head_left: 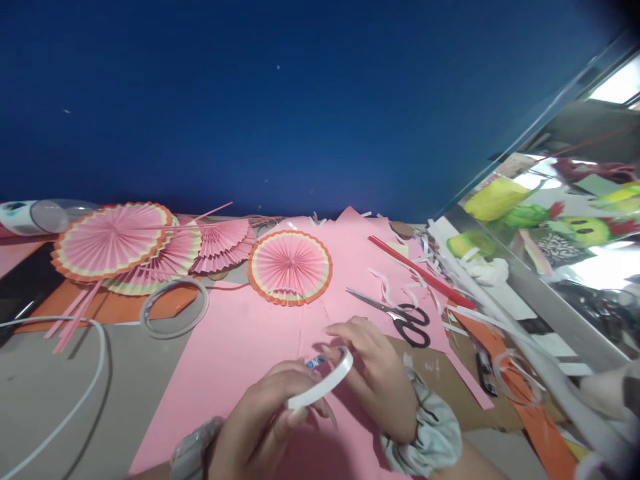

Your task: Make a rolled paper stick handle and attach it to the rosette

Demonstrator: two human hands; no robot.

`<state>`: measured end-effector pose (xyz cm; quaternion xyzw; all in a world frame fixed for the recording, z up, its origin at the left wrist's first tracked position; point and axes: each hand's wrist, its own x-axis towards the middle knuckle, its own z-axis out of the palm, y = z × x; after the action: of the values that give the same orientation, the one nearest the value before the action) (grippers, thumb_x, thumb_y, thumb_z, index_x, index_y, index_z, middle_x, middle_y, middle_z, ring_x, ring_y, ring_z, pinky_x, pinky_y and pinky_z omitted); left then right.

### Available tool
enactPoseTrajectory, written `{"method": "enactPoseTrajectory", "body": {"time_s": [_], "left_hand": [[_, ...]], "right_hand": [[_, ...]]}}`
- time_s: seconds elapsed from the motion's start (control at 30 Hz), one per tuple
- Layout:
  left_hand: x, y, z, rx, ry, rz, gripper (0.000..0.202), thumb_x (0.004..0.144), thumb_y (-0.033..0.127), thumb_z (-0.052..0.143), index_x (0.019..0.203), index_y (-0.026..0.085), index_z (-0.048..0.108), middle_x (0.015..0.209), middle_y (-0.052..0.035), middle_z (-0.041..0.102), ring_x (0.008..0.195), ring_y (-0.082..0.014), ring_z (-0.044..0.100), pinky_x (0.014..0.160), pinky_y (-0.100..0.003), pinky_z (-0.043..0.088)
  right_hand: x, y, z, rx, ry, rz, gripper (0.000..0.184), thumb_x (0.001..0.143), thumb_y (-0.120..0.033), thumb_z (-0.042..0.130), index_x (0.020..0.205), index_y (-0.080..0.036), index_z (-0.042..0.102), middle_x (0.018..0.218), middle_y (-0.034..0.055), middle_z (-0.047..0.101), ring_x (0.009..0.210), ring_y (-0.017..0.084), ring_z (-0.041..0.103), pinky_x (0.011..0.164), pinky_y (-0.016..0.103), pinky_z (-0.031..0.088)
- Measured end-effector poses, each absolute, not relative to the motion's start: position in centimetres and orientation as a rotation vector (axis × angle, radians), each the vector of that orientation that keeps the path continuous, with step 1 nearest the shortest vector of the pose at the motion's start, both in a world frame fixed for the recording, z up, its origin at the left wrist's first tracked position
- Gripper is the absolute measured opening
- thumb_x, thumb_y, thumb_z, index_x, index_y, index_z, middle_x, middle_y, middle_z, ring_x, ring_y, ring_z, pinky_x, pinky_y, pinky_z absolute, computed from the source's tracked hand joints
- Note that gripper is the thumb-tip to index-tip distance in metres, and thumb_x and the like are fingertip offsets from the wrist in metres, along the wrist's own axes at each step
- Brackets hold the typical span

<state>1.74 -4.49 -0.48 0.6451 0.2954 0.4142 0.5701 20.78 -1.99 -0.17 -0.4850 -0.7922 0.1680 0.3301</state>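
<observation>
My left hand [260, 420], a watch at its wrist, grips a thin white roll of double-sided tape [323, 385] by its rim, tilted above a large pink paper sheet [235, 347]. My right hand [373, 370], with a grey scrunchie [430, 433] on the wrist, has its fingers curled against the far side of the roll, pinching near the tape's end. Just beyond the hands lies a round pleated pink paper fan [290, 267] with a yellow and orange rim.
Black-handled scissors [400, 317] lie right of the hands. Larger and overlapping paper fans [113, 240] sit at the back left, with another tape ring [175, 307] and a white cord [75, 393]. Orange paper, a red strip [420, 270] and white scraps litter the right. A blue wall rises behind.
</observation>
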Motion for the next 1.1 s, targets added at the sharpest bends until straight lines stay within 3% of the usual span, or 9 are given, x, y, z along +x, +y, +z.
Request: {"method": "enactPoseTrajectory", "body": {"time_s": [0.07,0.17,0.33,0.43,0.6,0.87,1.0,1.1], "left_hand": [[1.8,-4.8,-0.4,1.451,0.739,0.959,0.031,0.096,0.026,0.032,0.095,0.017,0.062,0.092,-0.0086,0.062,0.098,-0.0202,0.053,0.094,-0.032,0.038],[1.8,-4.9,-0.5,1.381,0.843,0.933,0.032,0.097,0.026,0.029,0.103,0.018,0.060,0.103,-0.0094,0.061,0.103,-0.0199,0.053,0.093,-0.032,0.040],[1.0,-4.9,-1.2,1.394,0.869,0.944,0.032,0.096,0.027,0.036,0.127,0.023,0.041,0.129,-0.0080,0.047,0.119,-0.0211,0.044,0.103,-0.034,0.035],[0.6,-5.2,-1.1,1.347,0.882,0.969,0.032,0.097,0.027,0.030,0.129,0.025,0.037,0.132,-0.0063,0.043,0.123,-0.0206,0.041,0.106,-0.035,0.033],[0.6,-5.9,-0.6,1.470,0.840,0.933,0.030,0.097,0.027,0.031,0.126,0.024,0.040,0.126,-0.0064,0.046,0.119,-0.0193,0.043,0.102,-0.031,0.035],[-1.3,-5.7,-0.2,1.480,0.788,0.886,0.029,0.097,0.031,0.031,0.120,0.018,0.044,0.113,-0.0102,0.053,0.106,-0.0197,0.051,0.093,-0.034,0.040],[-2.4,-3.6,0.9,1.271,0.798,0.901,0.032,0.097,0.034,0.027,0.102,0.013,0.051,0.087,-0.0076,0.058,0.081,-0.0180,0.058,0.078,-0.035,0.047],[-2.5,-1.3,1.9,0.977,0.881,0.893,0.033,0.093,0.041,0.033,0.086,0.013,0.050,0.070,-0.0034,0.054,0.064,-0.0157,0.056,0.065,-0.033,0.049]], "right_hand": [[20.8,-1.8,-0.3,-1.232,-2.080,0.569,0.015,0.088,-0.016,0.046,0.099,-0.019,0.056,0.086,0.0038,0.061,0.081,0.017,0.053,0.074,0.031,0.040],[20.8,-1.5,-0.5,-1.216,-2.107,0.648,0.019,0.090,-0.017,0.038,0.082,-0.019,0.056,0.076,0.0026,0.060,0.073,0.016,0.053,0.069,0.030,0.040],[20.9,-1.5,-1.0,-1.289,-2.080,0.533,0.024,0.091,-0.019,0.032,0.077,-0.019,0.053,0.074,0.0039,0.060,0.071,0.017,0.053,0.067,0.031,0.040],[20.8,-1.6,-1.2,-1.267,-2.144,0.489,0.024,0.089,-0.018,0.033,0.077,-0.018,0.054,0.074,0.0043,0.061,0.072,0.017,0.053,0.068,0.031,0.040],[20.9,-1.6,-1.0,-1.204,-2.183,0.493,0.024,0.089,-0.017,0.033,0.077,-0.018,0.054,0.074,0.0044,0.060,0.071,0.017,0.053,0.068,0.031,0.040],[20.9,-1.5,-1.0,-1.208,-2.101,0.527,0.027,0.090,-0.017,0.032,0.073,-0.019,0.052,0.069,0.0018,0.060,0.068,0.016,0.055,0.065,0.029,0.040],[20.8,-1.6,-0.9,-1.205,-2.096,0.522,0.026,0.089,-0.016,0.032,0.071,-0.020,0.050,0.070,0.0014,0.059,0.067,0.015,0.054,0.065,0.029,0.039],[20.7,-1.7,-0.8,-1.217,-2.087,0.512,0.025,0.089,-0.016,0.032,0.072,-0.019,0.050,0.069,0.0014,0.057,0.067,0.016,0.053,0.064,0.029,0.038]]}}
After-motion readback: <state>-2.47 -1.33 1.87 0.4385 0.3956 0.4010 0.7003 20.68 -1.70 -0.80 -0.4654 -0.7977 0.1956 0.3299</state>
